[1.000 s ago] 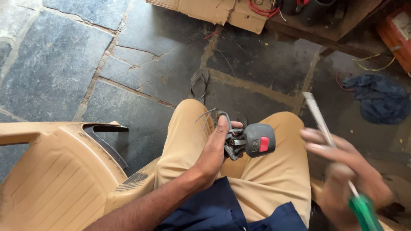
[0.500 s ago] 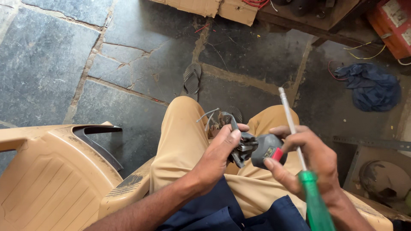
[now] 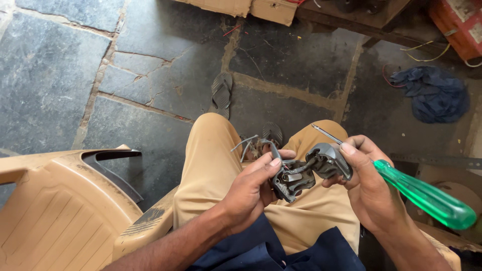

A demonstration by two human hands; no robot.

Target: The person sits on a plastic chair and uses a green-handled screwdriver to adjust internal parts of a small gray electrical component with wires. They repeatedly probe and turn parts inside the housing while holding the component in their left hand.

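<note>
I sit with a small grey electrical device (image 3: 306, 170) held over my lap, its casing split into two parts with wires showing inside. My left hand (image 3: 253, 193) grips the lower open half, from which a few loose grey wires (image 3: 246, 143) stick up. My right hand (image 3: 369, 183) pinches the rounded upper cover between thumb and fingers. The same hand also holds a screwdriver with a green see-through handle (image 3: 427, 195); its metal shaft (image 3: 326, 134) points up and left behind the device.
A tan plastic chair (image 3: 60, 211) stands at my left. Grey sandals (image 3: 222, 93) lie on the stone floor ahead of my knees. A dark blue cloth (image 3: 432, 93) lies at right, cardboard boxes (image 3: 241, 6) at the top, a red box (image 3: 462, 22) top right.
My right hand with the screwdriver has come in from the right to the device and taken hold of its cover. The casing now shows split open; the red part is out of sight.
</note>
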